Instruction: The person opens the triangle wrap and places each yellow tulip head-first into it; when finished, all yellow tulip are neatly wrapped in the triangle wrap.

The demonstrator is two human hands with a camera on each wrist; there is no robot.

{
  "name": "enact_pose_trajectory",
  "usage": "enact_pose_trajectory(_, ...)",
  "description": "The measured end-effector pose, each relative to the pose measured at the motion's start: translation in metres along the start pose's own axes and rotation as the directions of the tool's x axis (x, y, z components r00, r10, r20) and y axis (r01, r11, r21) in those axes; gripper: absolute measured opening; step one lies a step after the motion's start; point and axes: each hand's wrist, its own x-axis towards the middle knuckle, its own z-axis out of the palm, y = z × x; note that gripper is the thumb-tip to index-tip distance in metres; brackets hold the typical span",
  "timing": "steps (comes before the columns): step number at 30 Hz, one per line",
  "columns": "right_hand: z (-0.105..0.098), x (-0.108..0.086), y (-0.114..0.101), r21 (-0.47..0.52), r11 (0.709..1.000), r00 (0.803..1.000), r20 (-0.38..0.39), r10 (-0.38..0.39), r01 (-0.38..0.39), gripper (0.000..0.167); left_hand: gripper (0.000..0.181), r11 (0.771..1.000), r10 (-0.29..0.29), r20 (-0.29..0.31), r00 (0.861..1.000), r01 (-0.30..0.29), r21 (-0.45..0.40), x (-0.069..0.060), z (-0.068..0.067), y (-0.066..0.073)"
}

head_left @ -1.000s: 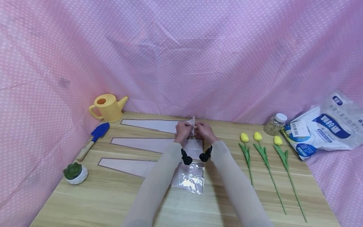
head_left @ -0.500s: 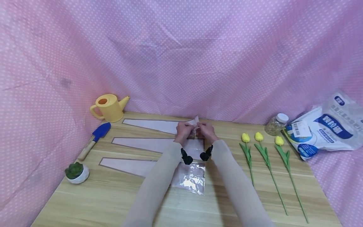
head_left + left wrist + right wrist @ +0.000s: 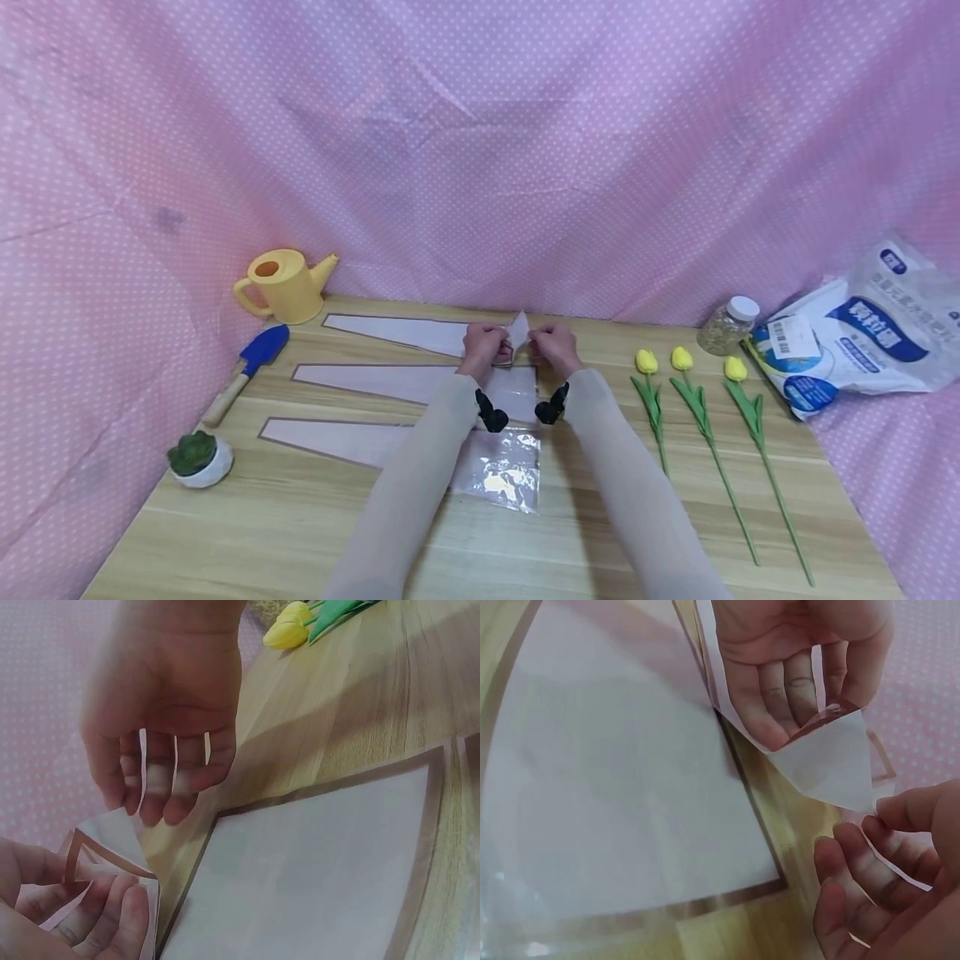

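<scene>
A tapered white flower-wrapping sleeve with a brown border (image 3: 405, 328) lies along the back of the table. My left hand (image 3: 482, 346) grips it at its wide end, fingers curled round the folded edge. Between the hands the white end flap (image 3: 829, 761) is lifted and stretched. My right hand (image 3: 553, 346) pinches the flap's corner between thumb and forefinger, its other fingers loosely bent in the right wrist view. A second such sleeve (image 3: 375, 379) lies flat in front of the hands. Nearer still is a third sleeve (image 3: 330, 439), its wide end shiny clear plastic, partly hidden by the left forearm.
At left are a yellow watering can (image 3: 288, 287), a blue trowel (image 3: 264, 347) and a potted succulent (image 3: 206, 460). Three yellow tulips (image 3: 701, 417) lie at right, near a lidded jar (image 3: 724, 330) and a white-and-blue bag (image 3: 847, 346). A pink dotted cloth (image 3: 480, 167) hangs behind.
My right hand has moved slightly right, away from the left hand, drawing the flap's corner with it. The flap, earlier bunched between both hands' fingers, now spans the gap between them.
</scene>
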Motion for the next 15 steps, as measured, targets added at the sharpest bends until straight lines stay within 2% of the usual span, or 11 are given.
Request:
enact_pose_trajectory(9, -0.003, 0.006, 0.01, -0.115, 0.992, 0.998, -0.029, -0.052, 0.048, 0.025, 0.018, 0.996, -0.01, 0.0, 1.0, 0.01, 0.09, 0.003, -0.002, -0.003)
enact_pose_trajectory(15, -0.001, 0.006, 0.011, -0.122, 0.99, 0.997, -0.011, -0.072, 0.07, 0.027, 0.011, 0.993, -0.021, 0.001, 1.0, 0.021, 0.114, 0.005, -0.004, -0.005)
